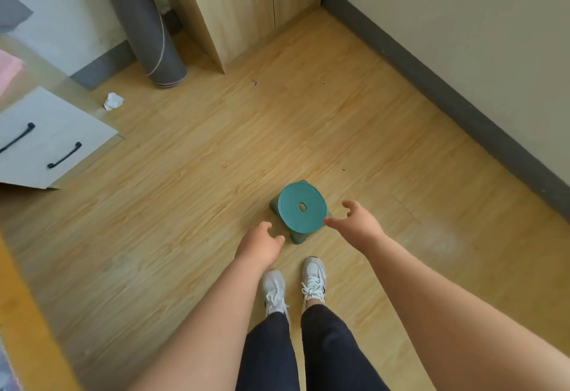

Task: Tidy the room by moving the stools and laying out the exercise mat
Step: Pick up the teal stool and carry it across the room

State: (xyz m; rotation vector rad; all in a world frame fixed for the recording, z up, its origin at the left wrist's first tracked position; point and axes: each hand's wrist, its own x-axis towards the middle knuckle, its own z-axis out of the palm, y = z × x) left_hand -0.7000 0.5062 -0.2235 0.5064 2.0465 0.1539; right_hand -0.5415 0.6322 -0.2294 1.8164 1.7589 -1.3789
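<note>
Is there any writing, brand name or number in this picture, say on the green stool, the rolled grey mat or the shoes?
No text can be read anywhere in this view.
green stool: plain seat with a hole, no label.
rolled grey mat: no print visible.
white shoes: no logo clear enough to read.
crumpled paper: too small to tell.

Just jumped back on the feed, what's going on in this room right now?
A person stands over the green stool on the wood floor and reaches down with both hands. The left hand and right hand flank it, open, and neither grips it yet. The grey exercise mat is rolled up, propped upright in the corner beside the wooden cabinet. A crumpled paper lies on the floor.
</note>
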